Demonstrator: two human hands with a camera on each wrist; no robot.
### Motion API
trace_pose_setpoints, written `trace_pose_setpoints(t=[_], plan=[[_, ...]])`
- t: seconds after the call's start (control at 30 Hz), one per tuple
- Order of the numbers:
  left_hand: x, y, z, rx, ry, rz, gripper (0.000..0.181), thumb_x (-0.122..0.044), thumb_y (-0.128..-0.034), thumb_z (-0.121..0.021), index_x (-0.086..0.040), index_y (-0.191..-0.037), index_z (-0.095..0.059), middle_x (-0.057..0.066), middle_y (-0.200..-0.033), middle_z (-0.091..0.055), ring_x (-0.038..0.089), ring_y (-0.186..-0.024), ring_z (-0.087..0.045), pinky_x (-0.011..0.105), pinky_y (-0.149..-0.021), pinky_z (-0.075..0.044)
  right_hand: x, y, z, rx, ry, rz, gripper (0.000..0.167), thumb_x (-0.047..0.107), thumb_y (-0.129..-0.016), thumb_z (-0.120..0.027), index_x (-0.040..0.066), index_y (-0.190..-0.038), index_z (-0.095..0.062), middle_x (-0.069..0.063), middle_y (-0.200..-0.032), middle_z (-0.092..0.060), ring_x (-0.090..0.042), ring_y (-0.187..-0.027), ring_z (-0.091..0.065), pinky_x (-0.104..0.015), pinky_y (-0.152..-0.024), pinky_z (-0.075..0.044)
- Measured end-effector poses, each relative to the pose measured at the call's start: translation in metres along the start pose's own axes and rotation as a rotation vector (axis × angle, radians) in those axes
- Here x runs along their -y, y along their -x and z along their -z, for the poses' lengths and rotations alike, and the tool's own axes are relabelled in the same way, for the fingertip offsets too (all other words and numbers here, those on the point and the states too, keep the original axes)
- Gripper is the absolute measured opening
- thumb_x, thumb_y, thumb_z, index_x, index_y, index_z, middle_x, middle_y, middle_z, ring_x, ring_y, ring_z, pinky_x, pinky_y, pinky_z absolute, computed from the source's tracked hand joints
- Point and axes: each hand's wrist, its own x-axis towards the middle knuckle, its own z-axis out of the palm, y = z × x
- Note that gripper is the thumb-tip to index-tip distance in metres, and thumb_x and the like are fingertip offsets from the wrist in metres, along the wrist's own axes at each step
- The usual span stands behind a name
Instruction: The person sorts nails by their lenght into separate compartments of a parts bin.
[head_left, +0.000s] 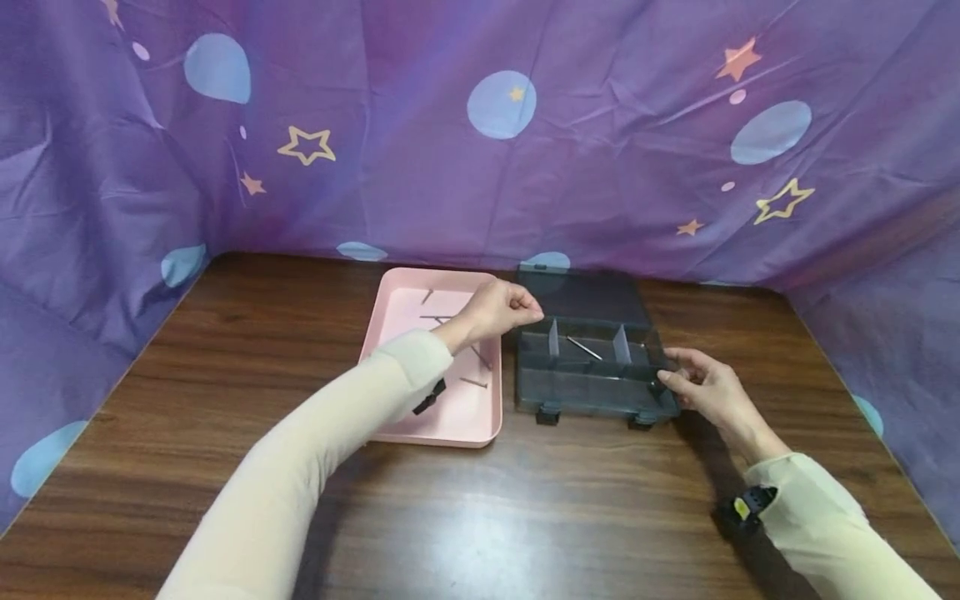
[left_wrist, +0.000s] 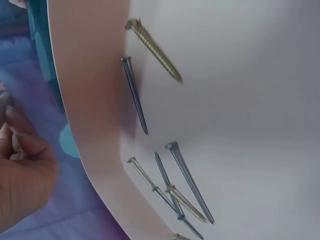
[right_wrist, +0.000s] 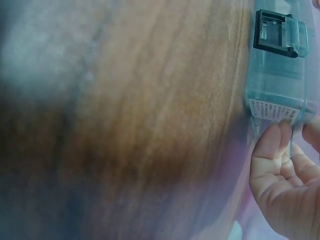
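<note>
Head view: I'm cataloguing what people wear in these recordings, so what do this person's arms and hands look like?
The left sleeve and right sleeve are long, plain and pale cream, reaching the wrists. The left hand and right hand wear no gloves. Each wrist carries a black device; the right device shows a yellow-green patch, the left device is partly hidden.

One tray [head_left: 459, 417], one box [head_left: 592, 392], two latches [head_left: 547, 415], at least six nails or screws [left_wrist: 157, 52]
</note>
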Motion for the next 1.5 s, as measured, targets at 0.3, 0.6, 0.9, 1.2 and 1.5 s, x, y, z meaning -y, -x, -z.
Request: trace_pose_setpoints(t=[0.3, 0.6, 0.9, 1.2, 1.5], plan=[[0.004, 0.01, 0.009, -0.002, 0.0, 0.029, 0.015, -0.022, -0.0875, -0.067, -0.009, -0.094, -0.072, 0.003, -0.093, -0.072, 0.008, -0.078, -0.058, 0.019, -0.074, -0.047, -0.002, 0.0, 0.0, 0.001, 0.008, -0.017, 0.054, 0.022, -0.093, -0.059, -0.008, -0.134, -0.04, 0.009, -0.077, -0.047, 0.0, -0.064, -0.047, -0.021, -0.056, -0.047], [0.01, 0.018, 0.016, -0.009, 0.042, 0.036, 0.016, -0.022, -0.0876, -0.067, -0.008, -0.094, -0.072, 0.005, -0.091, -0.07, 0.016, -0.074, -0.061, 0.018, -0.064, -0.046, -0.001, 0.0, 0.0, 0.005, 0.001, 0.007, 0.052, 0.02, -0.094, -0.058, -0.01, -0.133, -0.039, 0.011, -0.073, -0.048, -0.001, -0.058, -0.048, -0.022, -0.057, -0.049], [0.017, 0.027, 0.025, -0.016, 0.031, 0.059, 0.014, -0.021, -0.0873, -0.067, -0.008, -0.092, -0.071, 0.004, -0.084, -0.07, 0.005, -0.065, -0.052, 0.017, -0.059, -0.042, 0.0, 0.0, 0.0, 0.001, -0.021, 0.005, 0.051, 0.017, -0.094, -0.058, -0.011, -0.131, -0.038, 0.012, -0.073, -0.048, -0.001, -0.058, -0.048, -0.022, -0.058, -0.049], [0.034, 0.042, 0.041, -0.018, 0.008, 0.07, 0.015, -0.019, -0.0864, -0.068, -0.005, -0.091, -0.071, 0.007, -0.087, -0.071, 0.007, -0.072, -0.054, 0.019, -0.067, -0.044, 0.0, 0.0, 0.001, 0.006, 0.0, 0.013, 0.051, 0.018, -0.094, -0.057, -0.01, -0.132, -0.039, 0.011, -0.073, -0.047, -0.002, -0.06, -0.049, -0.023, -0.058, -0.049], [0.051, 0.056, 0.056, 0.0, 0.0, 0.119, 0.015, -0.019, -0.0865, -0.068, -0.005, -0.092, -0.07, 0.007, -0.087, -0.071, 0.013, -0.08, -0.059, 0.025, -0.075, -0.047, 0.001, 0.001, 0.001, 0.011, 0.028, -0.022, 0.054, 0.024, -0.094, -0.058, -0.006, -0.135, -0.04, 0.012, -0.076, -0.047, -0.001, -0.065, -0.048, -0.023, -0.057, -0.047]])
